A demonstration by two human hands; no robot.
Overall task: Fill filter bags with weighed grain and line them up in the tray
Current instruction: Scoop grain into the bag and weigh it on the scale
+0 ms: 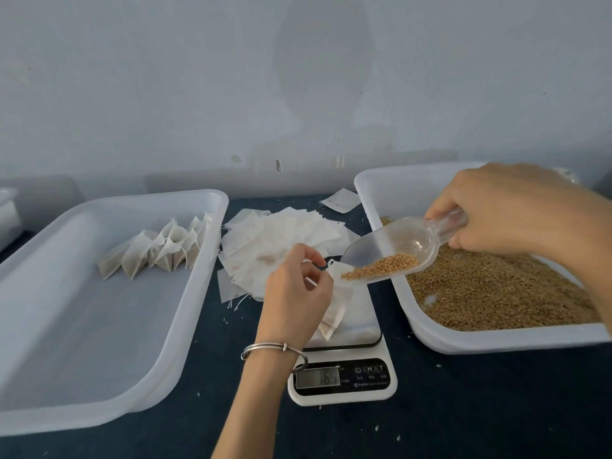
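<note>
Clear plastic scoop (pixel 397 248), gripped by the right hand (pixel 516 210), was tipped with golden grain (pixel 381 266) at its lip above the white paper filter bag (pixel 341 293). The left hand (pixel 294 293) pinched that bag open on the white digital scale (pixel 344 376). Filled bags (pixel 159 250) lay at ten o'clock in the white plastic tray (pixel 99 326). Risk: too steep a tilt could overshoot the weight, or grain could miss the narrow mouth.

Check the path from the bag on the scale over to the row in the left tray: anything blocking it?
Nothing visible blocks it. The bag, held by the left hand, only has to clear the tray rim. The loose empty bags lie farther back, and the tray floor before the filled row is bare.
</note>
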